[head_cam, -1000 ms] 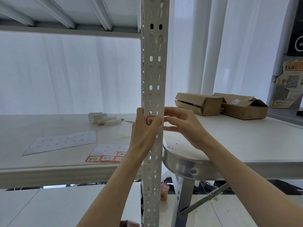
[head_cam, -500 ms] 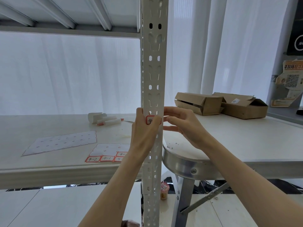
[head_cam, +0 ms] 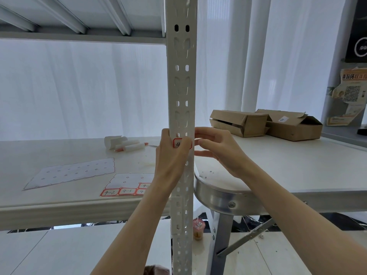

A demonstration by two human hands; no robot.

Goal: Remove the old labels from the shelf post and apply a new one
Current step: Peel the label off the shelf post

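My left hand (head_cam: 170,155) wraps the shelf post (head_cam: 181,86), thumb pressing the red-bordered label (head_cam: 178,144) onto its front face. My right hand (head_cam: 220,149) touches the post's right edge, fingers loose, gripping nothing. The label seems thin and limp, so I'd lift it by a corner.

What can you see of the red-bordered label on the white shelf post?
The small red-bordered white paper label lies flat on the front of the white perforated metal shelf post. A handwritten 4 shows; the left hand's thumb presses on it, hiding the rest. The right hand's fingertips reach the post beside its right edge.
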